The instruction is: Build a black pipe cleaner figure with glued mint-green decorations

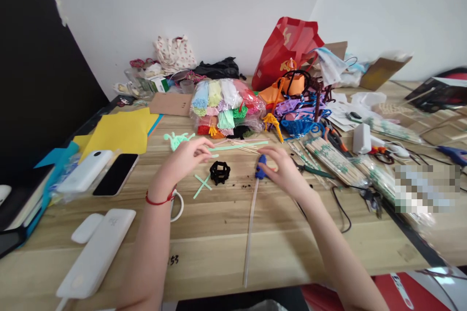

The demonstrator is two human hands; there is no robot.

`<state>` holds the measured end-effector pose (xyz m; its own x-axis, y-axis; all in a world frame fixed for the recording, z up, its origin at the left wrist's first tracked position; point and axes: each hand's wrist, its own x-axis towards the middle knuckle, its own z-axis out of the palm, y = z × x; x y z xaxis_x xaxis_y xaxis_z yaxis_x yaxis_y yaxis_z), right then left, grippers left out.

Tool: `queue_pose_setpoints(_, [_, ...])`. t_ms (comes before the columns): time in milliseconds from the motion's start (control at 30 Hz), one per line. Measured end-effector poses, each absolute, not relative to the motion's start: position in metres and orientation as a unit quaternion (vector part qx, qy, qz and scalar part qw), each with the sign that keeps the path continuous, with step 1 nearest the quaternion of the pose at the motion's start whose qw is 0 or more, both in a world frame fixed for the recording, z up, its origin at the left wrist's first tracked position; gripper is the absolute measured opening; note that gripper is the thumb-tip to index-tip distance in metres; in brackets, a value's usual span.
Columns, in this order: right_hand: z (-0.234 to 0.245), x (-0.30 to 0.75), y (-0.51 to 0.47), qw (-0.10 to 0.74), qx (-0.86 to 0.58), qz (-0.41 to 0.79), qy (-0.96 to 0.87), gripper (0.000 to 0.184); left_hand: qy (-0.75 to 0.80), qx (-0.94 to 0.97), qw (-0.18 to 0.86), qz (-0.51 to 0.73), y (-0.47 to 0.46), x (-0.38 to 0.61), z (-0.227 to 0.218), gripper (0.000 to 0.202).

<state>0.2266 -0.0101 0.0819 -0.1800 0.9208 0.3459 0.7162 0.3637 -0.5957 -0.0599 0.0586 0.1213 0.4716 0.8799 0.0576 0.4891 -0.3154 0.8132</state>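
My left hand (187,154) hovers over the wooden table (219,243), its fingers pinched on the end of a pale green strip (239,146) that runs off to the right. My right hand (282,167) is closed around a blue glue gun (260,165), from whose rear a long clear glue stick (250,223) reaches toward the table's near edge. Between the hands lies a small black pipe-cleaner ring (220,172). A pale green cross of two strips (202,185) lies just left of the ring. A red cord circles my left wrist.
Two white power banks (98,251) and a black phone (116,174) lie at the left by yellow paper (120,132). A bag of coloured pipe cleaners (226,106), a red bag (286,51), bundles of wooden sticks (333,158), pliers and cables crowd the back and right.
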Motion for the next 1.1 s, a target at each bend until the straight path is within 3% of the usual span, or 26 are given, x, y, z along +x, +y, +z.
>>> queue_pose_setpoints(100, [0.103, 0.176, -0.005, 0.38, -0.453, 0.203, -0.781, 0.03, 0.421, 0.789, 0.354, 0.273, 0.044, -0.044, 0.131, 0.016])
queue_pose_setpoints(167, [0.109, 0.156, -0.002, 0.36, -0.441, 0.213, -0.794, 0.024, 0.403, 0.803, 0.338, 0.279, 0.037, -0.035, 0.135, 0.014])
queue_pose_setpoints(300, [0.116, 0.148, 0.003, 0.325, -0.512, 0.169, -0.777, 0.023, 0.391, 0.816, 0.299, 0.304, 0.034, -0.028, 0.138, 0.01])
queue_pose_setpoints(433, [0.12, 0.156, 0.001, 0.348, -0.56, 0.101, -0.745, 0.023, 0.413, 0.819, 0.258, 0.304, 0.039, -0.033, 0.138, 0.011])
queue_pose_setpoints(600, [0.122, 0.159, 0.0, 0.448, -0.548, 0.075, -0.702, 0.02, 0.423, 0.759, 0.381, 0.315, 0.041, -0.033, 0.135, 0.012])
queue_pose_setpoints(700, [0.123, 0.159, 0.002, 0.523, -0.529, 0.162, -0.648, 0.013, 0.402, 0.706, 0.482, 0.33, 0.039, -0.031, 0.136, 0.017])
queue_pose_setpoints(800, [0.124, 0.161, 0.005, 0.556, -0.492, 0.344, -0.574, 0.016, 0.39, 0.68, 0.524, 0.334, 0.038, -0.03, 0.141, 0.022])
queue_pose_setpoints(933, [0.127, 0.164, 0.007, 0.508, -0.421, 0.541, -0.521, 0.023, 0.359, 0.647, 0.567, 0.362, 0.037, -0.028, 0.143, 0.025])
queue_pose_setpoints(1100, [0.127, 0.164, 0.008, 0.483, -0.373, 0.638, -0.47, 0.021, 0.306, 0.602, 0.648, 0.353, 0.039, -0.023, 0.137, 0.03])
